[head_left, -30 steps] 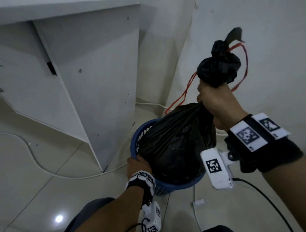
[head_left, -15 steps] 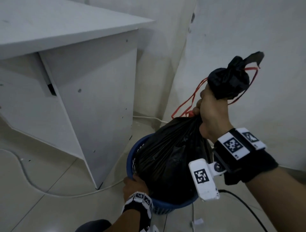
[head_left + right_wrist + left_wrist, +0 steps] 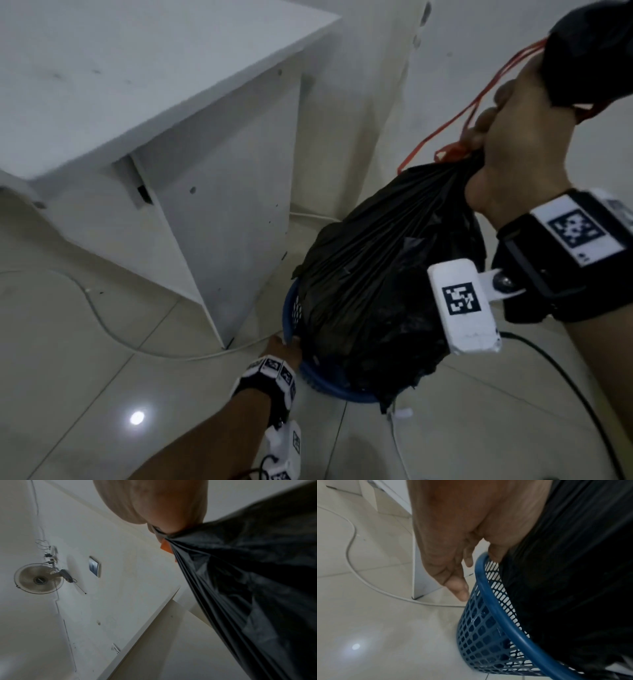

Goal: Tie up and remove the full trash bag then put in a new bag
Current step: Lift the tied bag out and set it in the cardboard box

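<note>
since a second ago the black trash bag (image 3: 376,291) has risen further out of the blue mesh bin (image 3: 481,628), its lower part still inside. right hand (image 3: 524,150) is fisted round the gathered neck, just above the orange drawstring (image 3: 452,150). left hand (image 3: 453,547) holds the bin's rim, thumb inside against the bag, fingers down the outer wall. the film looks thin, soft and slick, the load bulky, likely fairly light; the bunched neck seems the safest hold, with the bin pinned down.

Full black trash bag (image 3: 376,284) tied shut, red drawstring (image 3: 455,113) trailing.
Its lower part sits in the blue mesh bin (image 3: 481,632) on the floor.
</note>
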